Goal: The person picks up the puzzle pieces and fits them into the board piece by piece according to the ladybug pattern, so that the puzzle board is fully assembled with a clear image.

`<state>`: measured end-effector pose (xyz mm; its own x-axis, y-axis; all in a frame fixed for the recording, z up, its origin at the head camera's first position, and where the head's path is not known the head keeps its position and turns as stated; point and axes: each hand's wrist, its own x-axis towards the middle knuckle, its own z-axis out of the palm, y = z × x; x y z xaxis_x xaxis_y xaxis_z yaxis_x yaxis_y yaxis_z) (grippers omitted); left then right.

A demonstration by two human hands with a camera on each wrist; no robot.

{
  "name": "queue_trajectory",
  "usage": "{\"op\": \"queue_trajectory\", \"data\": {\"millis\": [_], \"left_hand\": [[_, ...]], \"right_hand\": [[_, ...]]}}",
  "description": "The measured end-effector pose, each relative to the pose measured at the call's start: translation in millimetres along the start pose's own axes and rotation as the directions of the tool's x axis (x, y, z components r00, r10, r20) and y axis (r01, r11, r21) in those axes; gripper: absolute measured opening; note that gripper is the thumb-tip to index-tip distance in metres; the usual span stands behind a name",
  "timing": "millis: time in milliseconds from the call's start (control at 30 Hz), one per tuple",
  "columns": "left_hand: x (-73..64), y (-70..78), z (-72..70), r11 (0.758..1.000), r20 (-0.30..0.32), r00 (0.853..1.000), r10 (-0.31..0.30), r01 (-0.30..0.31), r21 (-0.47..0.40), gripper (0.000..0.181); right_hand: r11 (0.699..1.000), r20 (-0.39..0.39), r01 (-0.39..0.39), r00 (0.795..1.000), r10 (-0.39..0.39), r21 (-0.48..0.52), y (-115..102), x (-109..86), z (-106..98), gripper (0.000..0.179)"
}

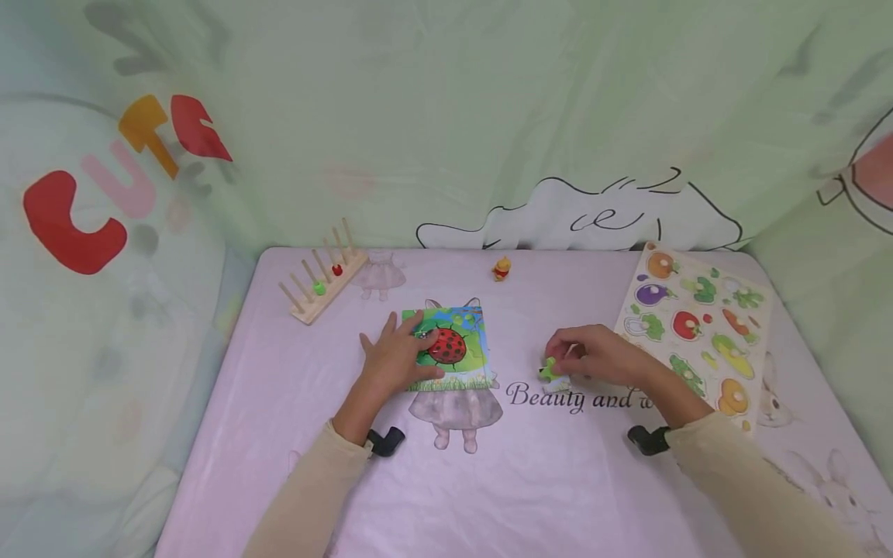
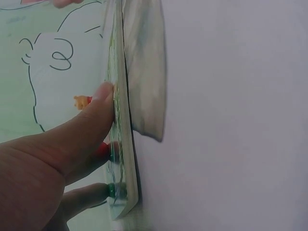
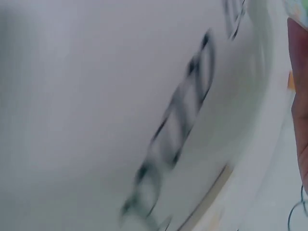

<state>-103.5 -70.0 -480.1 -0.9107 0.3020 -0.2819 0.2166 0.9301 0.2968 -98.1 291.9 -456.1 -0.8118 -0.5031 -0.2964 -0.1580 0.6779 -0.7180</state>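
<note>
A ladybug jigsaw puzzle (image 1: 474,358) lies flat on the pale tablecloth, left of centre. My left hand (image 1: 391,358) rests on its left side with fingers spread. In the left wrist view the thumb (image 2: 96,108) and fingertips press on the picture face, and the puzzle's pale edge (image 2: 126,149) shows side-on. To the right, my right hand (image 1: 600,353) pinches a green puzzle piece (image 1: 554,380) between thumb and fingers, close over the cloth. Only a sliver of that piece (image 3: 299,8) and part of the hand (image 3: 301,106) show in the right wrist view.
At the back left stands a wooden peg rack (image 1: 308,311) with a green and a red bead on it. A small bear figurine (image 1: 501,269) stands near the back edge. A wooden vegetable puzzle board (image 1: 666,311) lies at the right, partly behind the right forearm.
</note>
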Motion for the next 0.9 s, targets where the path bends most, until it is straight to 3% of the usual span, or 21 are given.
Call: {"op": "queue_trajectory", "data": {"millis": [167,367,567,900], "left_hand": [[1.0,0.6,1.4,1.000,0.007,1.000,-0.005,0.005,0.000,0.077],[1.7,1.2,0.5,1.000,0.020,1.000,-0.010,0.010,-0.002,0.077],[2.3,1.1,-1.9,1.000,0.024,1.000,-0.017,0.017,0.005,0.077],[2.1,1.3,-3.3,1.000,0.018,1.000,-0.014,0.014,-0.012,0.076]], "right_hand": [[0.993,0.023,0.003,1.000,-0.005,0.117,-14.1,20.7,10.2,0.021],[0.983,-0.008,0.061,0.998,-0.060,0.171,-31.3,38.6,22.8,0.022],[0.983,-0.064,0.108,0.993,-0.100,0.147,-43.8,51.3,38.0,0.027],[0.995,-0.081,0.029,0.996,-0.021,0.096,-56.1,69.7,58.8,0.022]]}}
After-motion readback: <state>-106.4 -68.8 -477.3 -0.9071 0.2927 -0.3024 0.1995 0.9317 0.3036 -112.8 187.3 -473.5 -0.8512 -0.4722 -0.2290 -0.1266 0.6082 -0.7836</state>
